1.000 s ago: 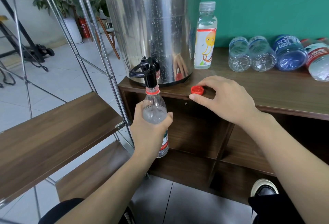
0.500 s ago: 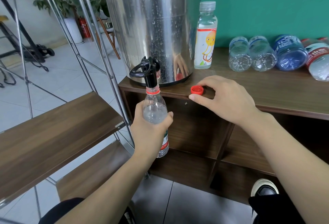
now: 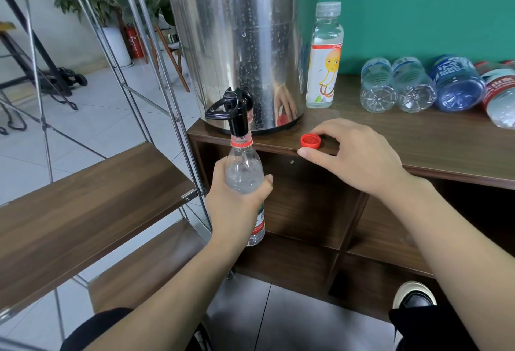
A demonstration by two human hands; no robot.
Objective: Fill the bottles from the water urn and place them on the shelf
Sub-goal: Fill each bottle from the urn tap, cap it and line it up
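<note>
because the bottle (image 3: 243,172) has to catch what comes out of the black tap (image 3: 238,116), the left hand (image 3: 237,205) wraps its fingers round the bottle's middle and holds it upright off the front left corner of the desk (image 3: 418,139), with the open neck right up under the spout. the bottle hangs in the air in front of the desk's front edge, not resting on anything, with the water urn (image 3: 245,41) standing on the desk corner just behind it. whether water is running cannot be told; the bottle looks only partly filled.

the red cap (image 3: 310,140) lies open side up near the front edge of the desk, just right of the urn, probably parked there so it is handy for closing the bottle. the right hand (image 3: 359,161) rests on that edge with loosely bent fingers cupped round the cap, thumb along the rim of the desk; it seems to touch or nearly touch the cap without lifting it.

a capped, filled bottle with a cartoon label (image 3: 324,58) stands beside the urn, and several empty bottles (image 3: 398,86) lie on their sides toward the desk's far right. the wooden shelf (image 3: 83,205) waits to the left, near the left hand.
</note>
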